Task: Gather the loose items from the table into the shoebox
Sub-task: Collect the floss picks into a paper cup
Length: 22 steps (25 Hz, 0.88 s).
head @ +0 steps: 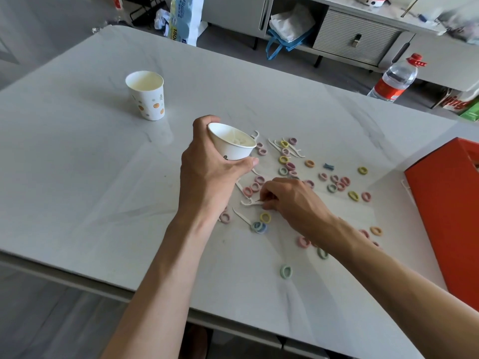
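The left hand (207,177) grips a white paper cup (230,146), tilted, above the tabletop (90,164). The right hand (290,200) is low on the tabletop and its curled fingers pinch a white floss pick (250,202). Small coloured hair ties (286,271) and more floss picks lie scattered around both hands. The orange shoebox (451,203) stands at the right edge, and a second cup (146,95) stands upright far left

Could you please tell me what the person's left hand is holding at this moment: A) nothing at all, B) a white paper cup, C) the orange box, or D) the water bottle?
B: the left hand grips a tilted white paper cup, while the right hand pinches a floss pick.
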Each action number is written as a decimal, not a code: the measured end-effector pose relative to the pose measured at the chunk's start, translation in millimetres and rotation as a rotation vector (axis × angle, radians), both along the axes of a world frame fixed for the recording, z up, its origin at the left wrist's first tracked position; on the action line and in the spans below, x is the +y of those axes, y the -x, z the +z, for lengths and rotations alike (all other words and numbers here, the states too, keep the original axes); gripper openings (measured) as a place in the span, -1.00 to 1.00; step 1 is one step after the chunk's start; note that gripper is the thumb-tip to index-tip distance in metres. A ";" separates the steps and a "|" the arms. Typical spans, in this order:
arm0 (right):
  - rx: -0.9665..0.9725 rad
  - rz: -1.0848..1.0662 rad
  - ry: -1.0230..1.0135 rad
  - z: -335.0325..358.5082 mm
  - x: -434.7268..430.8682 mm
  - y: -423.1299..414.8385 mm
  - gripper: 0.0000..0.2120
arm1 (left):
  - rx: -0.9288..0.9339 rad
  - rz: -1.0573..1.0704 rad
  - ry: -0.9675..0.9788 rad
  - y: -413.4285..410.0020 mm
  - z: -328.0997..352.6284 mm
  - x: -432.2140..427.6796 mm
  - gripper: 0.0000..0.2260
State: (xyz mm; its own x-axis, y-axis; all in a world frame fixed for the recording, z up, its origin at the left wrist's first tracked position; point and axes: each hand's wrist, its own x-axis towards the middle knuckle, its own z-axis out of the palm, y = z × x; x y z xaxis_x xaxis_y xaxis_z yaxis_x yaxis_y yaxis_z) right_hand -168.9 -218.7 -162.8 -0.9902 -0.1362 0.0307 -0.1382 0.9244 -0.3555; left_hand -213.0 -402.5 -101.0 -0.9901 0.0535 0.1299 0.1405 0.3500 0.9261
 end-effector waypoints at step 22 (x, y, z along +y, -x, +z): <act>0.056 0.096 -0.359 21.0 -2.0 -8.5 -0.86 | -0.017 -0.029 0.032 1.9 -4.2 -4.2 -0.34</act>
State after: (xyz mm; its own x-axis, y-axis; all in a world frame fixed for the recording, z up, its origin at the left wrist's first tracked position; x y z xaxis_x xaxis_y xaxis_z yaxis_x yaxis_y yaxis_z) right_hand -160.4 -220.7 -141.9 -0.9705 -0.2405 0.0183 -0.2405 0.9706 -0.0004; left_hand -215.0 -406.7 -105.3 -0.9901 0.0862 0.1109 0.1354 0.3753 0.9169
